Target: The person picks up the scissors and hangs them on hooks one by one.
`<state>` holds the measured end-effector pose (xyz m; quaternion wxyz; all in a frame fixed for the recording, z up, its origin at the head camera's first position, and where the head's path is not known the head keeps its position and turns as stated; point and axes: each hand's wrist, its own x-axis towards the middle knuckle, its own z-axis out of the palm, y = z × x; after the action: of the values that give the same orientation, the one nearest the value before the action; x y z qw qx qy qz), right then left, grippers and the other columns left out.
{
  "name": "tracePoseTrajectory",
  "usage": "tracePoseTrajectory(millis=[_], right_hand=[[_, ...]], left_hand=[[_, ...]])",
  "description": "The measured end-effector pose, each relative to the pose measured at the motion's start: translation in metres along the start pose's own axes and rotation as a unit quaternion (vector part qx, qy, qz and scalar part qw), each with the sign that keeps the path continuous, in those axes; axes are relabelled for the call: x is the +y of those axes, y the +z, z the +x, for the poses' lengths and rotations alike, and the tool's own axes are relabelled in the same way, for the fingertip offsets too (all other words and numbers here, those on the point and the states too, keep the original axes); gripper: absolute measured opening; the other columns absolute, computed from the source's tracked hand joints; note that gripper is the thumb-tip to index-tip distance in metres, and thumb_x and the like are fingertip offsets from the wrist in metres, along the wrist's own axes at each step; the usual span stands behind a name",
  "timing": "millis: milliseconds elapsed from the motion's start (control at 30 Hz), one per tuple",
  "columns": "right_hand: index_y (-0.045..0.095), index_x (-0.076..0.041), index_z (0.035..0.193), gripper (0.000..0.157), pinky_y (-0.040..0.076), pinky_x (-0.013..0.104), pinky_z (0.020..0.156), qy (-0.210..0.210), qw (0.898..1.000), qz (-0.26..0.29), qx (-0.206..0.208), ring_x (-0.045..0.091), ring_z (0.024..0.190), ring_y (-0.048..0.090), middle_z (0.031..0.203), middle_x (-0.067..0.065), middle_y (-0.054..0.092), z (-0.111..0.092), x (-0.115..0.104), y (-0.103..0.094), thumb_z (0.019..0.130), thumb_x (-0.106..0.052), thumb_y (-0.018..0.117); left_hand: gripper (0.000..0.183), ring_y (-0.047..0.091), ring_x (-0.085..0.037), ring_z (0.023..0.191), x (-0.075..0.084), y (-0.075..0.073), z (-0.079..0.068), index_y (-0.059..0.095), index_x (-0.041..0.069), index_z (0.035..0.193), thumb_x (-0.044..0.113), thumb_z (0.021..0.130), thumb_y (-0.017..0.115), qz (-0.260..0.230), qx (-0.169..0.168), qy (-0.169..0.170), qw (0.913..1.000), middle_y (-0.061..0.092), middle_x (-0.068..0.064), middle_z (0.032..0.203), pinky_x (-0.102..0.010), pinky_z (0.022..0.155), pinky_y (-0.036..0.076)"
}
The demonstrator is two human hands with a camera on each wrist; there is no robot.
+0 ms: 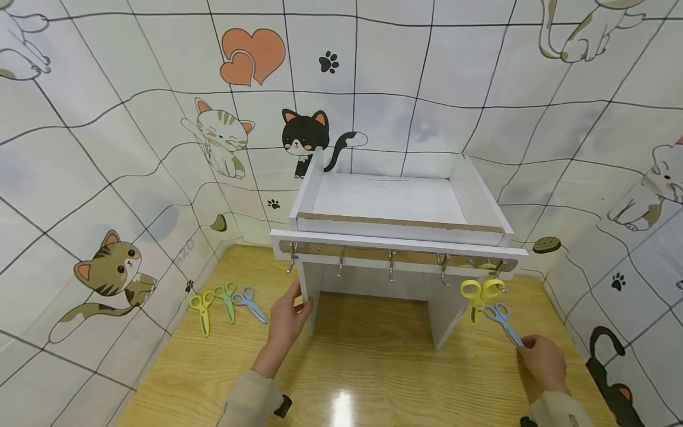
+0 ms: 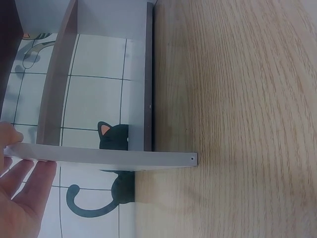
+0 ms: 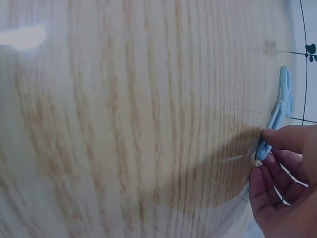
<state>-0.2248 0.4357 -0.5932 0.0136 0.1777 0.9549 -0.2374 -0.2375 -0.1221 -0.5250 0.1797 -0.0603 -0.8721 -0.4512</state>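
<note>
A white shelf rack [image 1: 400, 242] with a row of several metal hooks stands on the table. My left hand [image 1: 287, 317] grips the front edge of its left side panel [image 1: 310, 296], thumb on one face and fingers on the other in the left wrist view. My right hand [image 1: 544, 360] pinches a pair of blue scissors [image 1: 506, 326] by the blade end, handles pointing away toward the rack. In the right wrist view those scissors [image 3: 281, 106] are between thumb and fingers. Yellow scissors [image 1: 475, 305] hang at the rightmost hook, blades down.
On the table [image 1: 373, 379], left of the rack, lie yellow scissors [image 1: 204, 314], green scissors [image 1: 228, 302] and another blue pair [image 1: 252, 305]. Walls covered in cat-patterned sheeting [image 1: 133, 196] close in the left, back and right sides.
</note>
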Motion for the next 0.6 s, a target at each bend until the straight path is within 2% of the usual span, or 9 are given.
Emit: tracePoseTrajectory(millis=[200, 600], right_hand=[[0.063, 0.010, 0.105, 0.028, 0.041, 0.030, 0.058, 0.002, 1.000, 0.013, 0.016, 0.029, 0.078, 0.063, 0.091, 0.023, 0.068, -0.0013, -0.0016, 0.0000, 0.087, -0.011, 0.067], [0.060, 0.012, 0.106, 0.032, 0.039, 0.026, 0.060, 0.007, 0.999, 0.051, -0.003, 0.016, 0.071, 0.058, 0.090, 0.022, 0.068, -0.0075, -0.0003, 0.0005, 0.088, -0.012, 0.069]], left_hand=[[0.053, 0.069, -0.033, 0.111, -0.0012, 0.0004, 0.0007, 0.055, 0.012, 0.140, 0.005, 0.089, 0.070, -0.001, -0.001, -0.002, 1.0000, 0.073, -0.016, 0.114, -0.037, 0.079, 0.064], [0.053, 0.069, -0.033, 0.112, -0.0025, 0.0003, 0.0001, 0.054, 0.013, 0.140, 0.006, 0.090, 0.070, 0.000, -0.002, 0.000, 1.0000, 0.072, -0.014, 0.118, -0.037, 0.080, 0.064]])
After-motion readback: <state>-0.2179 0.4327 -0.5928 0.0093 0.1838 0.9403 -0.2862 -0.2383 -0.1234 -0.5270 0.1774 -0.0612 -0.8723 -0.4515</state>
